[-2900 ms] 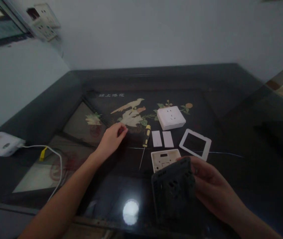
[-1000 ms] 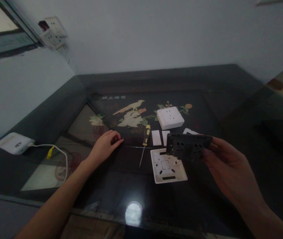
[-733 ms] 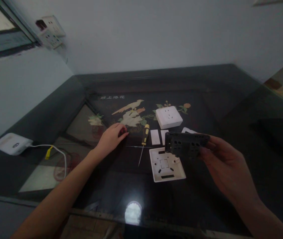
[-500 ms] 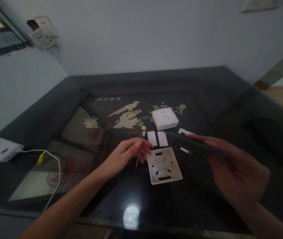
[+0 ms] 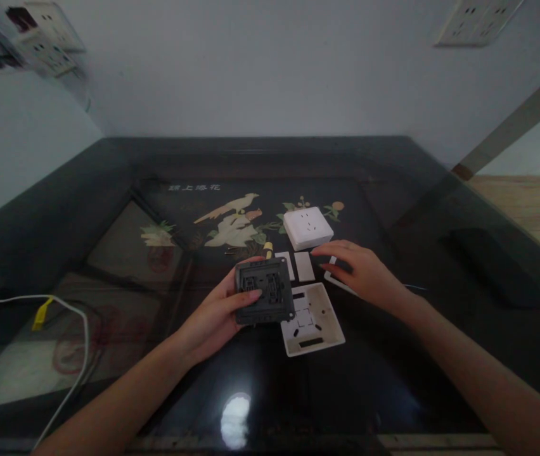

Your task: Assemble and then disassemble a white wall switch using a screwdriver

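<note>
My left hand (image 5: 225, 310) grips a dark square switch module (image 5: 267, 307), its thumb pressed over the front face. Part of a white back box (image 5: 320, 339) is covered by the module's right edge. My right hand (image 5: 369, 272) has thumb and fingers apart, with nothing visible between them. Its fingertips are close beside a white rectangular switch plate (image 5: 305, 267); I cannot tell whether they touch. A second white plate (image 5: 287, 261) is partly hidden behind the module. Beneath the right hand lies a white frame (image 5: 339, 283), partly covered.
A white socket box (image 5: 308, 227) stands behind the plates. The yellow end of a screwdriver handle (image 5: 268, 248) shows behind the module. On the left runs a white cable (image 5: 84, 329) with a yellow tag (image 5: 42, 315). A dark flat object (image 5: 493, 266) lies at the right.
The dark switch module has passed from my right hand to my left. My right hand has moved left to the white plates. The view has shifted slightly.
</note>
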`<move>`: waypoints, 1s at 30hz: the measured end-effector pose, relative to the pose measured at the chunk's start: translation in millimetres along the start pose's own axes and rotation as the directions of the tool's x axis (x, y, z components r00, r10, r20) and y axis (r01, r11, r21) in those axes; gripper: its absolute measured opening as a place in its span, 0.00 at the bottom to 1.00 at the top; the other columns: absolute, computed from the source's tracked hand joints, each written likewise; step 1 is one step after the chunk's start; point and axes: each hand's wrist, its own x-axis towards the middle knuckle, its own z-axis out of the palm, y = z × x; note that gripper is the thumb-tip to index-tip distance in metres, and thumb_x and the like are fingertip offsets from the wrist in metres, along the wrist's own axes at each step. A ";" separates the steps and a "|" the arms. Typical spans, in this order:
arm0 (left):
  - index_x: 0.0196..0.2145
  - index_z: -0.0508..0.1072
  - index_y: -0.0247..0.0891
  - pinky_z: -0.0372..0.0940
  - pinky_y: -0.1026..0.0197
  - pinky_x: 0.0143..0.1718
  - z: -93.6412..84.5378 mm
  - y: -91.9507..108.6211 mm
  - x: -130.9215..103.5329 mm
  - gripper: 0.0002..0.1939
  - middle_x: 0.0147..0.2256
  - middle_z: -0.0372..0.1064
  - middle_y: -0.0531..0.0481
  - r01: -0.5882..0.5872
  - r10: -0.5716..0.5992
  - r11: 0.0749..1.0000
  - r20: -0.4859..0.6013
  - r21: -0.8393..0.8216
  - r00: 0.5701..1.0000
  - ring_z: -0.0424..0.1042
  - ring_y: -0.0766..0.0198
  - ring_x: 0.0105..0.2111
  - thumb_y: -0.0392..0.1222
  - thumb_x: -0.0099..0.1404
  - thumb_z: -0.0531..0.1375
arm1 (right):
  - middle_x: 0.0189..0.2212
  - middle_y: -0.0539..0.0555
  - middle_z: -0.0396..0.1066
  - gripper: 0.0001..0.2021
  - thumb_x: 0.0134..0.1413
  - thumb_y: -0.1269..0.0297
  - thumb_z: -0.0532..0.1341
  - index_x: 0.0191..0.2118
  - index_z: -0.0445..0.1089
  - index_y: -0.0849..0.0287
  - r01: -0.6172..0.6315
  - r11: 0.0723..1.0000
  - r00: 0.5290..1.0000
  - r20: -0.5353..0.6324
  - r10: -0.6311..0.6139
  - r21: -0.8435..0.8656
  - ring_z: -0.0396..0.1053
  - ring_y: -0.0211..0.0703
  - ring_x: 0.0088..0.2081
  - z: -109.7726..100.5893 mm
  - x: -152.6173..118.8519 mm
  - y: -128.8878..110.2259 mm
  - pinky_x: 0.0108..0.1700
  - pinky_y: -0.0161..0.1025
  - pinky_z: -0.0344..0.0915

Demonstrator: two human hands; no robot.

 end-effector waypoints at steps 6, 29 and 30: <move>0.53 0.66 0.48 0.71 0.58 0.47 -2.4 -10.5 2.7 0.33 0.49 0.74 0.53 -0.068 0.072 0.996 0.081 -0.050 0.994 0.75 0.60 0.47 0.25 0.52 0.69 | 0.55 0.61 0.72 0.23 0.51 0.70 0.67 0.54 0.72 0.58 0.019 1.000 0.976 0.216 -0.017 -0.009 0.69 0.55 0.56 17.1 12.7 17.5 0.59 0.56 0.67; 0.70 0.40 0.55 0.65 0.51 0.58 5.6 -5.5 -13.5 0.61 0.63 0.63 0.44 -0.141 0.099 0.961 0.179 0.238 0.979 0.66 0.47 0.60 0.33 0.51 0.73 | 0.50 0.52 0.78 0.16 0.58 0.52 0.64 0.51 0.74 0.46 -0.183 0.217 0.958 0.124 0.260 0.959 0.75 0.47 0.51 3.3 -18.3 -53.2 0.52 0.46 0.74; 0.70 0.37 0.57 0.66 0.51 0.57 5.4 -5.0 -14.3 0.63 0.63 0.62 0.44 -0.111 0.069 0.968 0.187 0.225 0.980 0.67 0.47 0.60 0.32 0.51 0.73 | 0.50 0.52 0.77 0.16 0.59 0.53 0.64 0.51 0.74 0.46 -0.184 0.181 0.955 0.132 0.267 0.966 0.76 0.47 0.51 6.7 -18.5 -53.7 0.52 0.45 0.74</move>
